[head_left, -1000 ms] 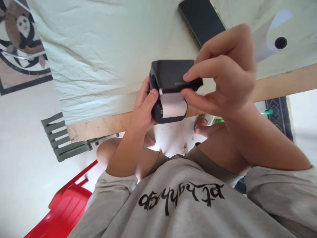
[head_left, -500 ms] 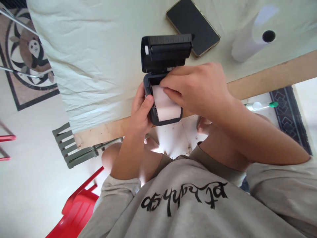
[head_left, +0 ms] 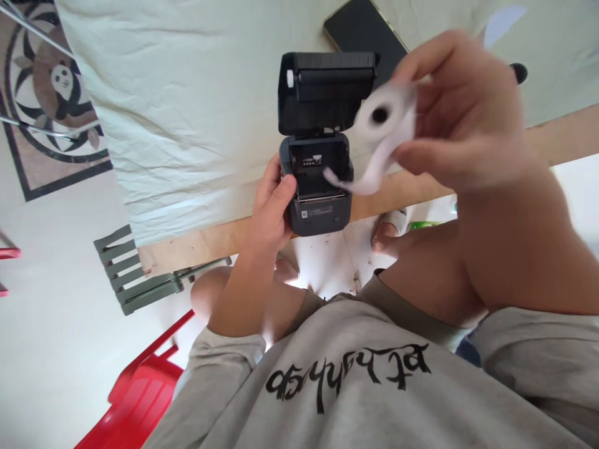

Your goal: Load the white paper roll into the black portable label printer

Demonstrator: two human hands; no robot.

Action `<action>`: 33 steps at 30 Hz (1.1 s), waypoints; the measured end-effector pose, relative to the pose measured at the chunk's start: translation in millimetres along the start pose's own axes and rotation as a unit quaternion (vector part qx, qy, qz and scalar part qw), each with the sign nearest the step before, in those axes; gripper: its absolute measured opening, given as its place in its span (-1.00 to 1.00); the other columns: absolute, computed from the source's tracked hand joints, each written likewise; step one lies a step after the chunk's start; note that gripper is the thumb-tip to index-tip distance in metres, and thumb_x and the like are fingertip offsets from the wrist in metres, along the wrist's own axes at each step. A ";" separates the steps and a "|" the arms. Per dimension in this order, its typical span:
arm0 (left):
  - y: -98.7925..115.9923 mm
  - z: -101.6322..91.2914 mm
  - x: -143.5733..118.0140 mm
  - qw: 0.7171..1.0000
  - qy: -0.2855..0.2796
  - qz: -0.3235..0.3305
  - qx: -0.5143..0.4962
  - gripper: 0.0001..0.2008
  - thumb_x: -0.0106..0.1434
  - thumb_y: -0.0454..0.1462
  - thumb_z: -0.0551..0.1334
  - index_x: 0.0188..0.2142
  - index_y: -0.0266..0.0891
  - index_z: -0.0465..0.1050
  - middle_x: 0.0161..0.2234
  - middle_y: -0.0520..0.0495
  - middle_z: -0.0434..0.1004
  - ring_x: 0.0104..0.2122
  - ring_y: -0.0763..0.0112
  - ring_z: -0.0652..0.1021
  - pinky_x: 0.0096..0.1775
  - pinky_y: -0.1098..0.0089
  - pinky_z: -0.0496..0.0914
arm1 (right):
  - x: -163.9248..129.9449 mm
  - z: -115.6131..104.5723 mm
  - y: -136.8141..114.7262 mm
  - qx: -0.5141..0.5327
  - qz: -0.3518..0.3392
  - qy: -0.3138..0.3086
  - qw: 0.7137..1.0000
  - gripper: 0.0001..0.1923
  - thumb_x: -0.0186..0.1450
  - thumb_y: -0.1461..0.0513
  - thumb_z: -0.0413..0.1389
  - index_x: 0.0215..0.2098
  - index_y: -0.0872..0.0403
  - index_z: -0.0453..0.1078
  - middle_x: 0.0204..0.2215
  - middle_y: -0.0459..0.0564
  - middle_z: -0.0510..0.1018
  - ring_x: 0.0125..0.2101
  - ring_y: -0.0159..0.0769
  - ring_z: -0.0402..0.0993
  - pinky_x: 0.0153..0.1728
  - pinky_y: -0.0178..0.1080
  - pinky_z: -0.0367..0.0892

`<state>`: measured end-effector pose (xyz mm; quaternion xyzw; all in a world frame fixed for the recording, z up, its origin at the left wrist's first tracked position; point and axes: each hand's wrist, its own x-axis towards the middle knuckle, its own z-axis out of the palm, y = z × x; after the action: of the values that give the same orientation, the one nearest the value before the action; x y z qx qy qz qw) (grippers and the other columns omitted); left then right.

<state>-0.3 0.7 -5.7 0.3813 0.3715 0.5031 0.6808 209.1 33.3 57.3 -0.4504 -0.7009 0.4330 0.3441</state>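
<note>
A small dark receipt printer is gripped at its left side by my left hand, thumb along the edge. Its lid stands raised, and the paper bay inside shows bare with a small white label. Up and to the right, my right hand holds a small white paper roll between thumb and fingers. The roll's core hole faces me. A loose tail of paper curls down from it over the bay's right side. The hand and roll are a little blurred.
Behind the lid a black phone lies on the pale tablecloth. A larger white roll stands at the right, mostly behind my right hand. Below the table's wooden edge are a green slatted stool and a red chair.
My right hand has lifted the paper roll out of the printer and moved it up and right. The bay that held it now shows bare. My left hand keeps its grip on the printer.
</note>
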 end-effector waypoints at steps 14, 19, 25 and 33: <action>-0.9 4.3 2.0 1.000 0.000 0.013 0.000 -0.70 0.21 -0.11 0.13 -0.10 -0.14 0.32 -0.21 -0.02 0.49 -0.10 0.27 0.52 -0.05 0.26 0.45 | -1.0 -5.5 52.3 -0.267 0.067 0.129 0.953 -0.69 0.08 0.12 0.11 -0.20 0.01 0.27 -0.16 -0.04 0.37 -0.17 -0.39 0.26 -0.08 -0.24 0.23; 0.1 5.6 0.9 1.000 0.004 0.017 0.005 -0.72 0.23 -0.14 0.11 -0.10 -0.15 0.32 -0.23 -0.01 0.48 -0.08 0.27 0.51 -0.01 0.22 0.43 | -2.1 -6.6 59.7 -0.287 0.051 0.116 0.949 -0.42 0.01 0.13 0.18 -0.01 -0.11 0.13 -0.11 -0.13 0.39 -0.18 -0.32 0.36 -0.11 -0.17 0.28; -0.1 1.7 1.0 1.000 -0.014 0.010 -0.013 -0.72 0.24 -0.16 0.11 -0.07 -0.16 0.31 -0.20 -0.03 0.47 -0.07 0.25 0.51 -0.03 0.21 0.45 | -16.9 -42.5 55.2 -0.243 -0.156 0.341 0.895 -0.72 0.14 0.27 0.01 -0.16 0.04 0.30 -0.23 -0.10 0.37 -0.24 -0.50 0.34 -0.20 -0.34 0.20; -2.2 -0.6 1.8 0.999 -0.024 0.017 -0.032 -0.69 0.23 -0.16 0.12 -0.03 -0.13 0.29 -0.19 -0.04 0.47 -0.02 0.21 0.48 -0.02 0.16 0.44 | -21.5 -76.3 105.8 -0.204 0.005 0.401 0.893 -0.45 -0.11 0.58 -0.06 -0.19 0.08 0.36 -0.23 -0.05 0.34 -0.25 -0.53 0.25 -0.30 -0.43 0.12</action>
<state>0.5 2.2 -8.2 0.3778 0.3319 0.5167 0.6930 318.6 59.2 -12.2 -0.6498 -0.5739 0.0645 0.4942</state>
